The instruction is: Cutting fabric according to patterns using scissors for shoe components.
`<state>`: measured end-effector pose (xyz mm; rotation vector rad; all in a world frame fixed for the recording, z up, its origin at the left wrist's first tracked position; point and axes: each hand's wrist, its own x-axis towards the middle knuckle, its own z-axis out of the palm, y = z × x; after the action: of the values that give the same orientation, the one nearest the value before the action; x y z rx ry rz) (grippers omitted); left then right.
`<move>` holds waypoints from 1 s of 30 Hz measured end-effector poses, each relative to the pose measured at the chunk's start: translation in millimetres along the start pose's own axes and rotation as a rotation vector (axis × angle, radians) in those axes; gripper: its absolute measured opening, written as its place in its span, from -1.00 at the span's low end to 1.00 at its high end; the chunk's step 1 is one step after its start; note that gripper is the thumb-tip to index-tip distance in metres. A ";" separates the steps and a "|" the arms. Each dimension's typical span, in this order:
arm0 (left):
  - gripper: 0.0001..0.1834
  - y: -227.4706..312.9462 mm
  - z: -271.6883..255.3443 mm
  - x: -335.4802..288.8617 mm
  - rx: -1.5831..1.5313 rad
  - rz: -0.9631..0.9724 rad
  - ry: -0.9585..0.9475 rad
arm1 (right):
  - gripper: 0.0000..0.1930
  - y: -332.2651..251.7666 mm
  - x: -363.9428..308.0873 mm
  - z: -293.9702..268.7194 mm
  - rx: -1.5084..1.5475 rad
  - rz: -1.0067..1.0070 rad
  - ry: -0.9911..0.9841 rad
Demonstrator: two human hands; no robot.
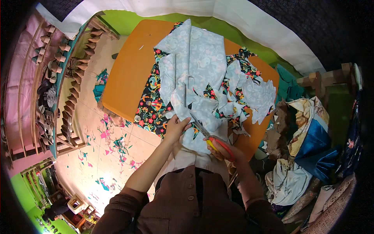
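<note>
Black floral fabric (150, 105), mostly showing its pale blue reverse side (202, 58), lies spread over an orange table (128, 66). My left hand (176, 126) pinches the near edge of the pale fabric and holds it down. My right hand (226, 150) grips scissors with red and yellow handles (218, 143); their blades (198, 124) point up and left into the fabric just beside my left fingers. Cut pieces of the same fabric (253, 91) lie on the right part of the table.
Heaps of folded cloth and bags (307, 144) crowd the right side next to a wooden chair (331, 78). Coloured fabric scraps (113, 144) litter the pale floor at left. A wooden railing and stairs (72, 89) run along the far left. White cloth (233, 15) hangs at the top.
</note>
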<state>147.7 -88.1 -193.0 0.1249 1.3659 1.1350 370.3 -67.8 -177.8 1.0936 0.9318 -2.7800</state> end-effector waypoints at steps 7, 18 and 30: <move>-0.56 0.7 3.0 -9.6 -0.004 0.096 0.052 | -0.57 10.4 19.6 7.0 -0.165 -0.093 -0.014; -0.46 4.4 -0.1 -10.0 0.058 0.105 0.069 | -0.74 -1.9 15.9 21.4 -0.065 -0.047 0.096; -0.44 6.2 -13.3 -9.8 0.158 0.020 -0.033 | -0.53 3.3 18.2 21.4 -0.195 -0.066 0.067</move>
<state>135.4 -98.7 -185.8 0.2705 1.4268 1.0364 344.1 -78.3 -178.6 1.1509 1.2380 -2.6457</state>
